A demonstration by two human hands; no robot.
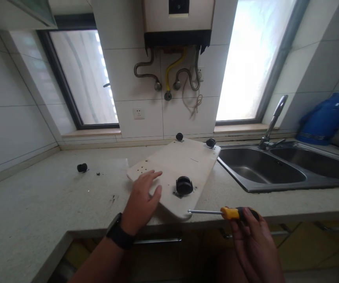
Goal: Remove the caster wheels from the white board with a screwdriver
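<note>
A white board (pixel 175 157) with rounded corners lies on the counter, its near corner by the front edge. Black caster wheels stand on three of its corners: a near caster (pixel 184 185), a far-left caster (pixel 179 136) and a far-right caster (pixel 210 143). The left corner shows only several small holes (pixel 142 169). My left hand (pixel 144 194), fingers apart, rests at the board's near-left edge and grips nothing. In my right hand (pixel 253 236) is a yellow-and-black screwdriver (pixel 231 213), its shaft pointing left near the board's front corner.
A loose black caster (pixel 82 168) lies on the counter (pixel 54 196) at the left, with small dark bits (pixel 98 173) beside it. To the right is a double steel sink (pixel 258 165) with a faucet (pixel 274 122). A water heater (pixel 178 19) with hoses hangs above.
</note>
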